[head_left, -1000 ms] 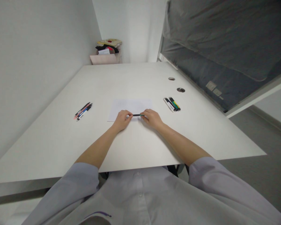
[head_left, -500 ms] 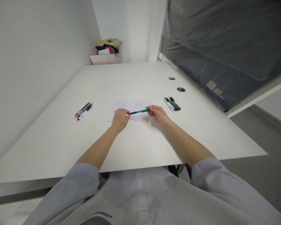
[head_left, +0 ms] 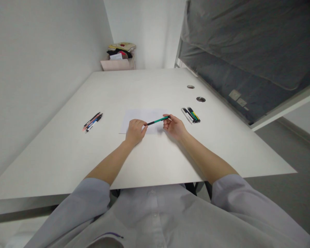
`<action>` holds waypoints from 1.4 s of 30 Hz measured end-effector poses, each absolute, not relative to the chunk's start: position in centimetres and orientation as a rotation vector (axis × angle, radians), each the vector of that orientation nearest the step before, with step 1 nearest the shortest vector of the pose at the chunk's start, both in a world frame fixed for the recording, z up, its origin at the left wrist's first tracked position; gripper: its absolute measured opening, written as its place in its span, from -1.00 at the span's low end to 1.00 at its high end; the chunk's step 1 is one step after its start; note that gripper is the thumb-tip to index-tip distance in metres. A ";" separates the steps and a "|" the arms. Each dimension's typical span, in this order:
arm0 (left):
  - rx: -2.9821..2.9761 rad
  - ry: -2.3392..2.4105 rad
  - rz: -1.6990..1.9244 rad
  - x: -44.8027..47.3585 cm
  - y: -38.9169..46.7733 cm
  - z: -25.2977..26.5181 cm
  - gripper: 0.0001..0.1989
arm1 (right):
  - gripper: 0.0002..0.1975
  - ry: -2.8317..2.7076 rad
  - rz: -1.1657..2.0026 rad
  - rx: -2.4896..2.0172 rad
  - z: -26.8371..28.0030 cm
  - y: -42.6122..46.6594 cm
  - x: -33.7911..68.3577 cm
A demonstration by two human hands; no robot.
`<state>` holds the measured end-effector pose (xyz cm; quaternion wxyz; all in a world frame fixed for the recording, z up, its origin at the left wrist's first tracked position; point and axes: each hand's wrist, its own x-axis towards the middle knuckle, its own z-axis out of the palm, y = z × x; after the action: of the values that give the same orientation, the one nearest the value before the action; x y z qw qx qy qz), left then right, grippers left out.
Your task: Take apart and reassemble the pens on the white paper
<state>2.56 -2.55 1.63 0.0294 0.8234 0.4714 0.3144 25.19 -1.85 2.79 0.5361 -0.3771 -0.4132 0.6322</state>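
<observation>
A green and black pen [head_left: 158, 120] is held between my two hands, above a sheet of white paper [head_left: 134, 114]. My left hand [head_left: 135, 131] pinches its black end between thumb and fingertips. At the green end, my right hand [head_left: 175, 126] has its fingers closed around the pen, with the thumb along its dark tip. The pen slants slightly, its right end higher. Both hands partly cover the paper's near edge.
Several pens [head_left: 93, 122] lie in a group on the left of the white table [head_left: 144, 162]. Another group of pens [head_left: 191, 115] lies on the right. Behind are two round cable holes [head_left: 200, 99] and a pink box [head_left: 116, 65]. A grey-covered partition [head_left: 248, 51] stands along the right edge.
The pen has shifted a little to the right and its right end has risen. My right hand's fingers have moved along the green end and turned upward. My left hand moved slightly right.
</observation>
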 end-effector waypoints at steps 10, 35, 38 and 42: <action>2.775 1.295 0.886 3.5 -2.8 1.7 -0.71 | -0.59 -1.521 1.232 -0.995 1.8 -2.3 23.3; 2.542 1.834 0.444 2.1 -1.5 0.1 -0.45 | -0.85 -1.738 0.760 -1.410 0.5 -1.0 24.1; 2.567 1.837 0.433 2.1 -1.6 0.1 -0.46 | -0.85 -1.744 0.751 -1.412 0.3 -0.9 24.1; 2.558 1.850 0.425 2.1 -1.6 0.1 -0.45 | -0.85 -1.693 0.776 -1.417 0.4 -1.1 24.1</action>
<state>2.10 -1.65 0.10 -0.0218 0.8028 0.5808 0.1333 24.12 -1.09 0.45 0.3899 -0.5576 -0.6662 0.3053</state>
